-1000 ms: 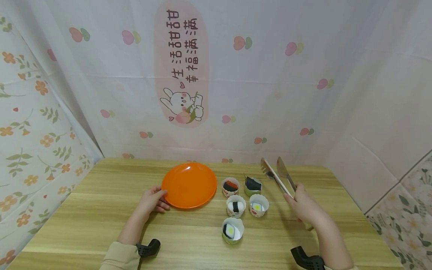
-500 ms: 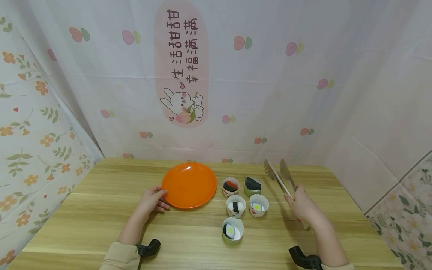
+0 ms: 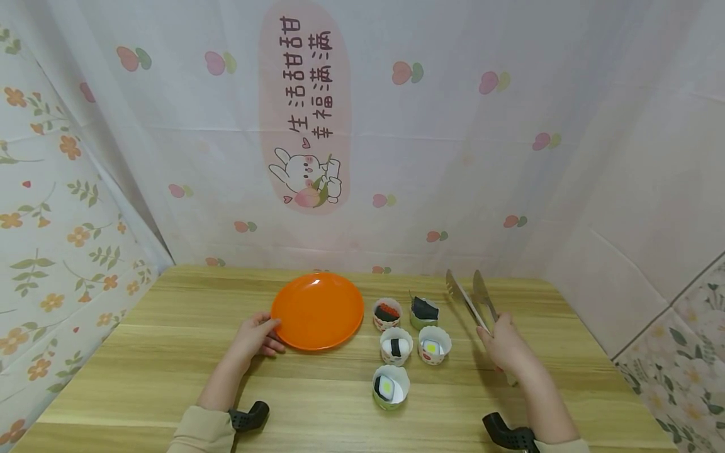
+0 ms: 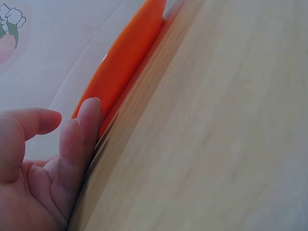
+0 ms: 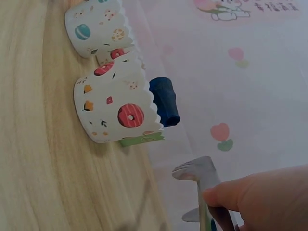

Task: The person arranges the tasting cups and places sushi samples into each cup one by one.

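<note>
My left hand (image 3: 256, 335) holds the near-left rim of a round orange plate (image 3: 318, 311), which lies flat on the table. In the left wrist view the rim of the plate (image 4: 120, 62) lies between the thumb and the fingers (image 4: 89, 118). My right hand (image 3: 506, 345) grips metal tongs (image 3: 467, 302) with their two ends spread apart, pointing toward the back. Left of the tongs stand paper cups with toy sushi: one with red roe (image 3: 387, 311), one dark-wrapped (image 3: 425, 308), one white with a black band (image 3: 396, 346), and two with yellow centres (image 3: 432, 347).
The front cup (image 3: 391, 387) stands nearest the table's front edge. The wooden table (image 3: 317, 402) ends at a printed curtain (image 3: 362, 157) behind. A floral cloth (image 3: 51, 264) hangs at the left. Each wrist wears a black camera mount (image 3: 249, 416).
My right hand has drawn slightly toward me, and the tongs' ends have shifted a little right and nearer, away from the cups. The left hand and plate have stayed put.
</note>
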Action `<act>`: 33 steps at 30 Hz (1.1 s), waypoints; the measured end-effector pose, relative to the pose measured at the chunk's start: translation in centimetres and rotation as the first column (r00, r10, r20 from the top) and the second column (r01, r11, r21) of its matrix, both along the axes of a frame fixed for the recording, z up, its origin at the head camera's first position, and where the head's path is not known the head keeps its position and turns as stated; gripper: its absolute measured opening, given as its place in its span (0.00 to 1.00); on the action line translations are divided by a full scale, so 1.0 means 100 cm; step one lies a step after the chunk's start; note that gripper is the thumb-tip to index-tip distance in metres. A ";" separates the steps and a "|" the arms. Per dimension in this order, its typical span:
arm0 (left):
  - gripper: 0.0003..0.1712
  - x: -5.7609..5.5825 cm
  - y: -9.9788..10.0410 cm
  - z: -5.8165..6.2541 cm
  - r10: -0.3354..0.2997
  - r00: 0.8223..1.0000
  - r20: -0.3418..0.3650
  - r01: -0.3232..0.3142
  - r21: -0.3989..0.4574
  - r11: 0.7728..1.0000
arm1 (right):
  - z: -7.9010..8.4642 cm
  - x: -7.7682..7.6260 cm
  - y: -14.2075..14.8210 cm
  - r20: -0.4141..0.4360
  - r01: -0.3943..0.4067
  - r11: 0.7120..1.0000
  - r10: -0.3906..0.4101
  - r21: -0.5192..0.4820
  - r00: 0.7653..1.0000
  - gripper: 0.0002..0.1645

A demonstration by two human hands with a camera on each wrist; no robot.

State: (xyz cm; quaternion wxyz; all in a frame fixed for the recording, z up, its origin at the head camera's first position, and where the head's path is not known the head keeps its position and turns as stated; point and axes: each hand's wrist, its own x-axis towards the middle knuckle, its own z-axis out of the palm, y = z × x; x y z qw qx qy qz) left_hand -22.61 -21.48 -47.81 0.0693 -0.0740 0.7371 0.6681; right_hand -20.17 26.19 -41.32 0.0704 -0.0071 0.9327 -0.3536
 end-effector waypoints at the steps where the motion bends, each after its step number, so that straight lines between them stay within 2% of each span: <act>1: 0.27 0.000 0.000 0.000 0.000 1.000 0.000 0.000 0.002 1.000 | -0.001 0.000 0.000 0.001 0.000 1.000 0.000 0.000 1.000 0.45; 10: 0.28 -0.001 0.000 0.001 -0.005 1.000 0.006 0.005 0.001 1.000 | -0.010 -0.005 0.003 -0.004 -0.001 1.000 0.001 -0.013 1.000 0.45; 33: 0.27 0.001 0.001 0.002 -0.015 1.000 -0.004 0.015 -0.007 1.000 | -0.019 -0.009 0.001 0.054 0.047 0.999 -0.047 0.011 0.997 0.44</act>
